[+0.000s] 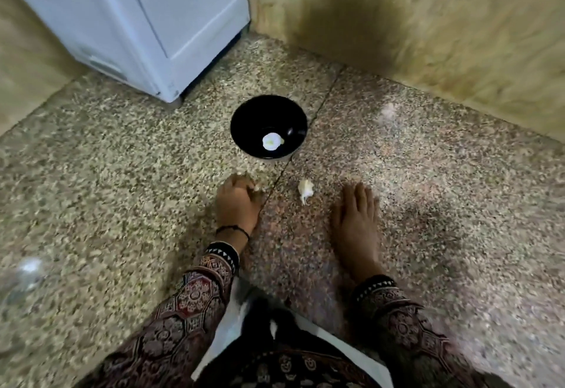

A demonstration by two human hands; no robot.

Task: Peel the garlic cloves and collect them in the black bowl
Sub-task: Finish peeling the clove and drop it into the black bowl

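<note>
The black bowl (244, 118) stands on the speckled floor, straight ahead of me. Inside it lies one whitish garlic piece (271, 141); whether it is peeled I cannot tell. A small pale garlic clove or scrap of skin (305, 190) lies on the floor just in front of the bowl, between my two bare feet. Neither my left hand nor my right hand is in the picture.
My left foot (237, 207) with a black anklet and my right foot (356, 225) rest on the floor (122, 189). A white appliance (137, 20) stands at the back left against a tan wall (428, 20). A blurred clear object (27, 274) lies at the near left.
</note>
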